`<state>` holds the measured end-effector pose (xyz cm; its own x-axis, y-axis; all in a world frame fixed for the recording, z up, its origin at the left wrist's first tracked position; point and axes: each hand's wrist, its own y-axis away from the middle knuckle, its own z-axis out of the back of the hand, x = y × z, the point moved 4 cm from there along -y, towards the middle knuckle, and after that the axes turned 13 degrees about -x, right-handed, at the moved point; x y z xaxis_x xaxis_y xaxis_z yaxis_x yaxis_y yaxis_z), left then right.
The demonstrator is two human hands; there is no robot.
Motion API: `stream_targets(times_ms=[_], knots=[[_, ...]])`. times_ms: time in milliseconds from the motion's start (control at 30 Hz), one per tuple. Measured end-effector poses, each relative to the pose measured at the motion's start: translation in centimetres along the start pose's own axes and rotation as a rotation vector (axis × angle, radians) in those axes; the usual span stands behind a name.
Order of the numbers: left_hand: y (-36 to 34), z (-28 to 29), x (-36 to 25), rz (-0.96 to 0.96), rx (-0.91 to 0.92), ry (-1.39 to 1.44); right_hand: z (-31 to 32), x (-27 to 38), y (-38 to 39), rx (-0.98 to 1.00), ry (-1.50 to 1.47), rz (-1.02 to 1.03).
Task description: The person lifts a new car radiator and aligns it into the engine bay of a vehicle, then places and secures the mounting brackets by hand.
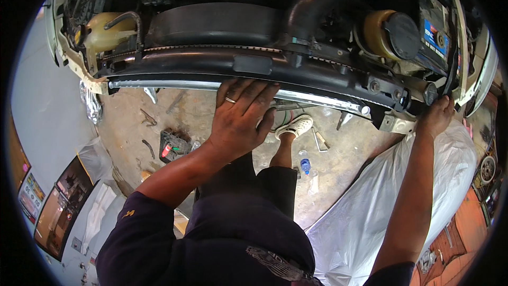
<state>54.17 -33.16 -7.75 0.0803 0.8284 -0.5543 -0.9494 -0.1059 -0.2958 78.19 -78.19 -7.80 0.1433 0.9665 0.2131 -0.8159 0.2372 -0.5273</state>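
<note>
From my remote seat, I have two bare hands in view, set well apart along the front of an open engine bay. The left hand (242, 114) lies back-up across the long silver bar (312, 98), which runs just below the black radiator top (196, 59); its thumb stands away from the fingers, and I cannot tell whether the fingertips grip anything. The right hand (437, 116) is at the bay's right end, beside the pale metal bracket (397, 123) and near the bar's right tip; its fingers are partly hidden, so I cannot tell what they close on. Above, I see a yellowed tank (106, 32) at left and a black-capped reservoir (382, 34) at right, next to a battery (435, 45). Below, a blue-tinted bottle (305, 166) is on the concrete floor (338, 143), and silvery plastic sheeting (360, 222) spreads under the right forearm.
</note>
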Motion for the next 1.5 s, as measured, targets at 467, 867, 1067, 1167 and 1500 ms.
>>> stream_targets(times_ms=[467,867,1067,1167,1500], knots=[[-0.4,0.2,-0.1,0.009,0.001,0.003,1.0,1.7,0.3,0.005,0.004,-0.046],[-0.6,0.2,0.1,-0.007,-0.025,0.004,0.7,0.6,0.1,0.058,-0.029,-0.049],[-0.9,0.2,-0.1,0.012,-0.025,-0.007,0.5,0.7,0.1,0.051,-0.043,-0.096],[-1.0,0.3,-0.1,0.004,-0.021,-0.014,0.5,0.6,0.1,0.026,-0.035,-0.073],[-1.3,0.2,-0.1,-0.008,-0.044,-0.034,0.8,1.3,0.2,0.012,0.01,-0.048]])
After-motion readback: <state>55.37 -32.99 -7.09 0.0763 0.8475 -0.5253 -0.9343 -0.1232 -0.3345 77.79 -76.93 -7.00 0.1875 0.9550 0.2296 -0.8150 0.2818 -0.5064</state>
